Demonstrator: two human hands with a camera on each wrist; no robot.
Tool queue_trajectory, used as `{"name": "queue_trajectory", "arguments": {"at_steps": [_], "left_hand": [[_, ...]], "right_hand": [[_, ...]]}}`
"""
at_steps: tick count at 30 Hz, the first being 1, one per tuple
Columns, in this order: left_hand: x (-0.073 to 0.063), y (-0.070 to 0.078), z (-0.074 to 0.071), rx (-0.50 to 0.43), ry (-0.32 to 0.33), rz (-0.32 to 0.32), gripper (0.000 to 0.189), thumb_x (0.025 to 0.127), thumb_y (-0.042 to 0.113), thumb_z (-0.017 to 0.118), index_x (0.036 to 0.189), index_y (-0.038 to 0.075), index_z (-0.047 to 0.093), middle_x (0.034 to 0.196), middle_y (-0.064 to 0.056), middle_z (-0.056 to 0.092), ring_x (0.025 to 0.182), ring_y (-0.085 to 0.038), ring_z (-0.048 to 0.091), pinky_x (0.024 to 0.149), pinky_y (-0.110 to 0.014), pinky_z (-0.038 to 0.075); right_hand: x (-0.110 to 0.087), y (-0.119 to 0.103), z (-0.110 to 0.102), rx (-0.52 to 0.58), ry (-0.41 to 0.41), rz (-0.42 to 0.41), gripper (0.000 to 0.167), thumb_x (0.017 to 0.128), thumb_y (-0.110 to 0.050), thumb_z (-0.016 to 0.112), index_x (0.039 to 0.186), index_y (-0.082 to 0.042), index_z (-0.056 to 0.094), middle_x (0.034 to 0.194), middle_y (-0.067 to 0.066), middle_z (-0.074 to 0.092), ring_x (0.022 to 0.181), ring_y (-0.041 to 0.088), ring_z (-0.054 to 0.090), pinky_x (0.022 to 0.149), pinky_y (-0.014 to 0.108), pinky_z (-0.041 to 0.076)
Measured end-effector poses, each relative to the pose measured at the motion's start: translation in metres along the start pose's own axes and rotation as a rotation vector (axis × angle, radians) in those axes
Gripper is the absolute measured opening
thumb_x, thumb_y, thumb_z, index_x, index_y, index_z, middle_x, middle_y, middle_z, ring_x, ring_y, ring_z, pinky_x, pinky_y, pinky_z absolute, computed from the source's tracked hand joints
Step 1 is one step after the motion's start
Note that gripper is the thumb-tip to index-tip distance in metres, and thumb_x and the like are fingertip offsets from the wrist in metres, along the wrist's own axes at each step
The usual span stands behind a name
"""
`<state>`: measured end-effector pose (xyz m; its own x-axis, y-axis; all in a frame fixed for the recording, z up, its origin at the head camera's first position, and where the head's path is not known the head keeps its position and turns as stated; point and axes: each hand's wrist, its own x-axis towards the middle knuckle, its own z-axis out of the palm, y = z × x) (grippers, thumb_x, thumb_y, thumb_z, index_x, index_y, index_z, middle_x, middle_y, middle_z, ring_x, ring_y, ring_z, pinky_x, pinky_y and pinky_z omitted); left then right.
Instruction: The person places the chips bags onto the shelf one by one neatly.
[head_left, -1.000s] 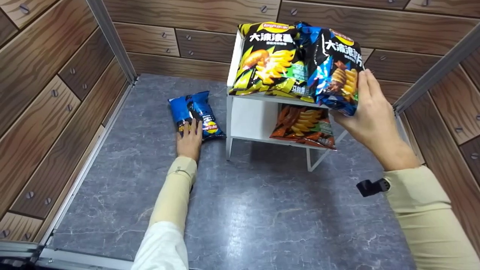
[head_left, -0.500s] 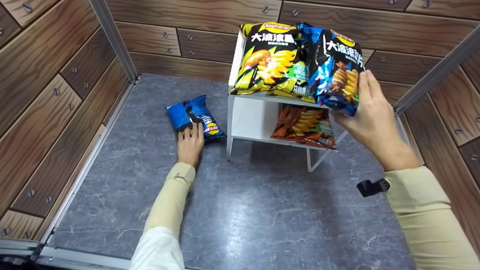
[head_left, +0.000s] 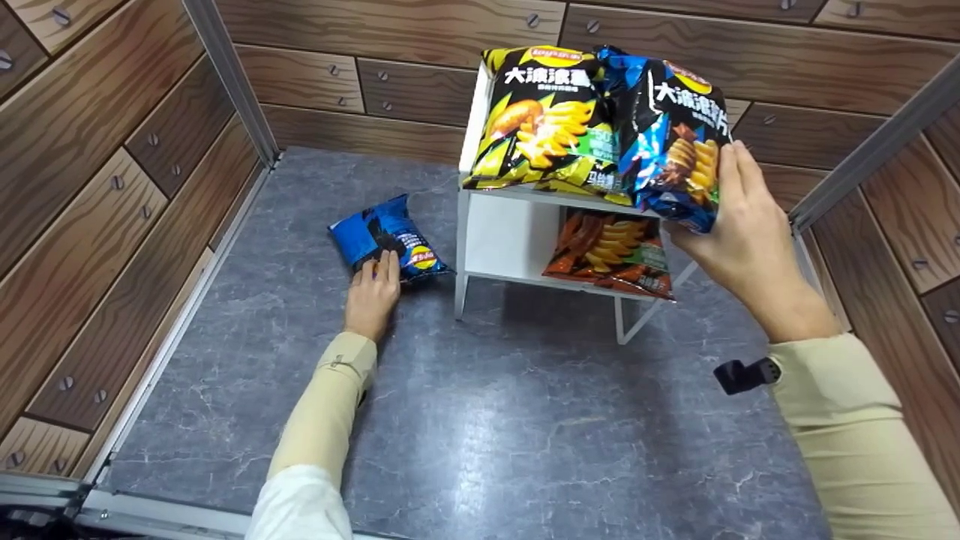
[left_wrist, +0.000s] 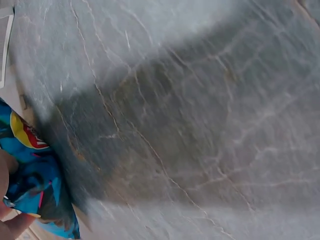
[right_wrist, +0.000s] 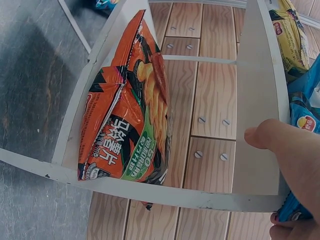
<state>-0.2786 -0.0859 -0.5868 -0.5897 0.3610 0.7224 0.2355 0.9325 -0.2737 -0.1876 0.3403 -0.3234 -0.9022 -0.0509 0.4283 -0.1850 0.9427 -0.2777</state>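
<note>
My left hand (head_left: 370,296) is at the near lower edge of a blue bag of chips (head_left: 371,225) on the floor; its fingers are bent over that edge. In the left wrist view, the thumb and a finger appear on either side of crinkled blue bag (left_wrist: 32,175). My right hand (head_left: 750,232) grips the right side of another blue bag of chips (head_left: 667,142), which leans on the shelf top. Its thumb (right_wrist: 265,134) reaches under the top's edge. Beside it lies a yellow-and-black bag of chips (head_left: 540,120).
A small white two-level shelf (head_left: 499,236) stands right of the floor bag. An orange bag of chips (head_left: 611,251) sits on its lower level. Wood-patterned walls (head_left: 412,82) and metal posts (head_left: 232,82) enclose the grey marbled floor (head_left: 465,420).
The floor bag has shifted slightly toward me and turned a little. My left hand has drawn back to the bag's near edge, its fingers more bent. The right hand stays put.
</note>
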Motion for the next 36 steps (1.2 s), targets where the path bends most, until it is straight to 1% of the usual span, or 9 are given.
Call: {"name": "queue_trajectory", "arguments": {"at_steps": [5,9,13,16,19,21,25,31,36], "left_hand": [[0.004,-0.008,-0.008,-0.059,0.013,0.017,0.031,0.094,0.0,0.047,0.113,-0.002,0.072,0.107,-0.014,0.075,0.09,-0.028,0.07,0.071,-0.035,0.06],[0.009,-0.016,-0.016,-0.119,0.01,0.018,0.03,0.095,-0.002,0.045,0.112,-0.005,0.069,0.106,-0.017,0.075,0.094,-0.029,0.071,0.079,-0.035,0.06],[0.014,-0.026,-0.025,-0.177,-0.01,-0.009,0.032,0.097,-0.005,0.041,0.116,-0.006,0.066,0.11,-0.019,0.073,0.098,-0.03,0.071,0.086,-0.037,0.059],[0.015,-0.033,-0.03,-0.223,-0.035,-0.037,0.033,0.096,-0.006,0.044,0.122,-0.007,0.064,0.113,-0.021,0.072,0.101,-0.032,0.07,0.089,-0.039,0.058],[0.017,-0.039,-0.035,-0.279,-0.07,-0.068,0.035,0.094,-0.005,0.048,0.127,-0.006,0.061,0.116,-0.021,0.07,0.103,-0.034,0.068,0.089,-0.041,0.058],[0.019,-0.043,-0.04,-0.322,-0.098,-0.092,0.037,0.094,-0.005,0.05,0.13,-0.005,0.059,0.118,-0.021,0.069,0.104,-0.035,0.068,0.087,-0.044,0.058],[0.024,-0.05,-0.05,-0.405,-0.137,-0.137,0.04,0.094,-0.003,0.054,0.134,-0.003,0.056,0.115,-0.021,0.069,0.102,-0.036,0.067,0.082,-0.048,0.058],[0.037,-0.06,-0.065,-0.549,-0.149,-0.178,0.043,0.095,0.003,0.058,0.137,-0.004,0.053,0.114,-0.022,0.067,0.099,-0.038,0.065,0.082,-0.049,0.058],[0.047,-0.066,-0.076,-0.602,-0.153,-0.192,0.042,0.095,0.005,0.06,0.136,-0.004,0.054,0.112,-0.023,0.068,0.094,-0.039,0.065,0.08,-0.051,0.057]], "right_hand": [[0.0,0.0,-0.001,-0.001,-0.011,0.011,0.099,0.079,-0.023,0.079,0.154,0.007,0.022,0.159,0.029,0.024,0.131,0.06,0.039,0.101,0.074,0.036],[-0.001,0.0,-0.001,-0.002,-0.016,0.02,0.101,0.078,-0.023,0.079,0.154,0.007,0.021,0.159,0.029,0.024,0.131,0.06,0.04,0.101,0.074,0.036],[0.0,0.0,0.0,-0.002,-0.015,0.021,0.1,0.078,-0.023,0.079,0.155,0.006,0.02,0.159,0.028,0.024,0.132,0.059,0.039,0.101,0.074,0.036],[0.0,-0.001,0.0,0.001,-0.01,0.014,0.1,0.078,-0.023,0.078,0.154,0.007,0.021,0.159,0.029,0.025,0.133,0.058,0.039,0.101,0.074,0.036],[0.0,-0.001,0.0,0.005,-0.006,0.011,0.099,0.078,-0.023,0.078,0.154,0.007,0.022,0.159,0.029,0.025,0.134,0.057,0.038,0.102,0.073,0.036],[0.0,-0.001,0.0,0.007,-0.006,0.01,0.099,0.078,-0.023,0.078,0.154,0.008,0.021,0.159,0.029,0.024,0.135,0.057,0.037,0.103,0.073,0.036],[0.001,-0.001,0.001,0.01,-0.006,0.008,0.099,0.079,-0.023,0.078,0.154,0.007,0.021,0.159,0.029,0.024,0.136,0.056,0.037,0.103,0.073,0.036],[0.0,0.0,0.001,0.01,0.001,0.008,0.099,0.079,-0.022,0.078,0.154,0.007,0.021,0.159,0.029,0.025,0.135,0.057,0.038,0.103,0.073,0.036],[0.001,0.0,0.001,0.005,-0.008,0.014,0.1,0.079,-0.023,0.078,0.154,0.007,0.021,0.159,0.029,0.025,0.135,0.057,0.038,0.103,0.072,0.036]]}}
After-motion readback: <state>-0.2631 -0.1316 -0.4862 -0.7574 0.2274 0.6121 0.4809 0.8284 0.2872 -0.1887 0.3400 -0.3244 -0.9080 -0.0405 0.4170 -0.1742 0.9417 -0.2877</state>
